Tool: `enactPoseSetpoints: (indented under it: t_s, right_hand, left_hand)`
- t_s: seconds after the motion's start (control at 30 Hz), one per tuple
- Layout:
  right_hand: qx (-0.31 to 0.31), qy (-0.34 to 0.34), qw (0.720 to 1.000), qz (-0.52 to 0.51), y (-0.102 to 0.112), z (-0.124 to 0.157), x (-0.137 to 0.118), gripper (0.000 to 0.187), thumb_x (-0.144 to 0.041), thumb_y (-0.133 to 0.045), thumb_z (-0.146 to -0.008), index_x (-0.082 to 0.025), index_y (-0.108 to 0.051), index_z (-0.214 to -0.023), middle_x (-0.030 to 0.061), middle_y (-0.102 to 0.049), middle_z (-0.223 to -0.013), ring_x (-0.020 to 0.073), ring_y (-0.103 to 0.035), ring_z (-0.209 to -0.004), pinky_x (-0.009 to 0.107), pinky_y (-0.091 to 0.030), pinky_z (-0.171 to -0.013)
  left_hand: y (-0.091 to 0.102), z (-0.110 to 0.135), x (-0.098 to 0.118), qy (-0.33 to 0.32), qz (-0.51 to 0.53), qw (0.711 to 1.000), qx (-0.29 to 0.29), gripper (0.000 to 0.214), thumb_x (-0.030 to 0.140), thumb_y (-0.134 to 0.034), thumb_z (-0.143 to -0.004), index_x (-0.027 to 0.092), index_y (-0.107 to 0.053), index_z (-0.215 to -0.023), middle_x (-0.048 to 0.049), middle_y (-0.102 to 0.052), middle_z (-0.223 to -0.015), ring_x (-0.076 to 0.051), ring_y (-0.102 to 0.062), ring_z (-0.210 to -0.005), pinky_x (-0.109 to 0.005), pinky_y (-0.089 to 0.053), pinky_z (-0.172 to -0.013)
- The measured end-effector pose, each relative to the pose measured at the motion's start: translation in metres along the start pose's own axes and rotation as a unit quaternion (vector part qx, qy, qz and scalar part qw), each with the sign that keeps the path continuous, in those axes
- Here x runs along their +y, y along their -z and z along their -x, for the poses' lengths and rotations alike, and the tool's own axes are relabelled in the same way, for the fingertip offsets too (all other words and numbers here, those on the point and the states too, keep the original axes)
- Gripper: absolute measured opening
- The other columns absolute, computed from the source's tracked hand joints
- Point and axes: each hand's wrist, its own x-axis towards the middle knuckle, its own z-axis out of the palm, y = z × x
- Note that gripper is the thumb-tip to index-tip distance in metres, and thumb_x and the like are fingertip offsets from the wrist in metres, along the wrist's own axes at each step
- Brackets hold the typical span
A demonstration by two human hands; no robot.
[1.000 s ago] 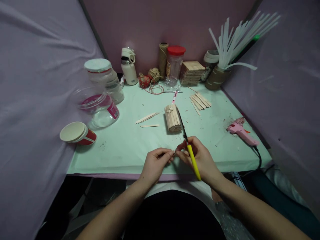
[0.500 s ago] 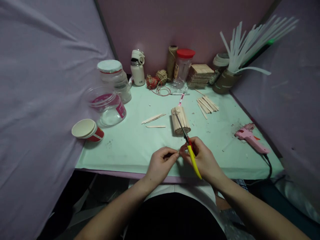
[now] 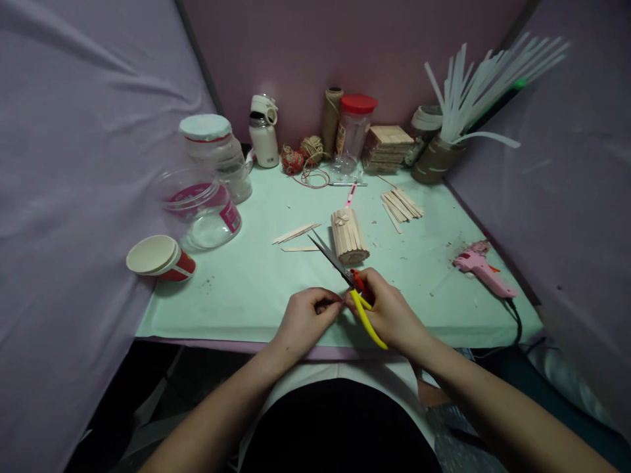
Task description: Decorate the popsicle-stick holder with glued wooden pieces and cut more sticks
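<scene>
The left hand and the right hand meet at the near edge of the pale green bench, fingertips touching. The fingers of the left hand are pinched closed at the contact point; whatever they pinch is too small to identify. The fingers of the right hand are clenched around the yellow-handled scissors with dark blades, gripped near the pivot rather than through the loops. The blades are parted and point away from the person, toward the left. Just beyond the blade tips lies the small bundle of pale wooden craft sticks joined side by side, with a small twine bow at its far end. By its look this bundle is assembled and tied. Unused material remains: three loose tapered wooden sticks lie left of the bundle, a fanned group of wooden sticks lies to its right, and a squared stack of wooden sticks stands at the back wall. The pink hot-glue gun rests on its side near the right edge, well apart from both hands, with small debris around it. A ball of brown twine sits at the rear, and a red paper cup lies tipped at the left edge.
</scene>
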Motion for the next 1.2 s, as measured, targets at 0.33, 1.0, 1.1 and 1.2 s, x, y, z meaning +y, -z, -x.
enactPoseSetpoints:
  t_s: [0.33, 1.0, 1.1, 1.2]
  right_hand:
    - [0.008, -0.030, 0.989, -0.145, -0.001, -0.002, 0.012, 0.021, -0.035, -0.061, -0.076, -0.023, -0.047, -0.087, -0.0006, -0.062, -0.077, 0.0163, -0.057, -0.069, 0.029, -0.046, -0.065]
    - [-0.025, -0.056, 0.990, -0.129, -0.003, -0.003, 0.011, 0.022, -0.031, -0.061, -0.072, -0.023, -0.044, -0.084, -0.0035, -0.057, -0.073, 0.0145, -0.053, -0.065, 0.026, -0.041, -0.060]
    - [-0.018, -0.047, 0.991, -0.122, -0.002, -0.002, 0.010, 0.025, -0.034, -0.062, -0.073, -0.023, -0.043, -0.084, -0.0037, -0.055, -0.073, 0.0142, -0.051, -0.065, 0.026, -0.040, -0.058]
    - [-0.008, -0.026, 0.997, -0.076, 0.003, 0.001, 0.008, 0.031, -0.038, -0.065, -0.072, -0.023, -0.043, -0.088, -0.0052, -0.050, -0.070, 0.0136, -0.048, -0.061, 0.024, -0.037, -0.056]
  left_hand:
    - [0.001, -0.005, 0.001, 0.086, 0.160, 0.983, -0.001, 0.019, 0.032, -0.069, -0.071, 0.013, -0.069, -0.075, -0.0029, -0.065, -0.064, -0.014, -0.059, -0.062, -0.025, -0.046, -0.061]
    - [-0.002, -0.004, 0.002, 0.063, 0.128, 0.989, -0.029, 0.017, 0.031, -0.070, -0.070, 0.014, -0.070, -0.074, -0.0058, -0.071, -0.075, -0.016, -0.063, -0.069, -0.028, -0.049, -0.070]
    - [-0.002, -0.004, 0.002, 0.055, 0.132, 0.989, -0.022, 0.017, 0.031, -0.070, -0.070, 0.014, -0.071, -0.073, -0.0055, -0.070, -0.073, -0.015, -0.061, -0.067, -0.026, -0.047, -0.066]
    - [0.000, -0.005, 0.001, 0.054, 0.168, 0.984, 0.005, 0.016, 0.030, -0.071, -0.070, 0.014, -0.071, -0.074, -0.0043, -0.069, -0.070, -0.014, -0.060, -0.066, -0.025, -0.046, -0.065]
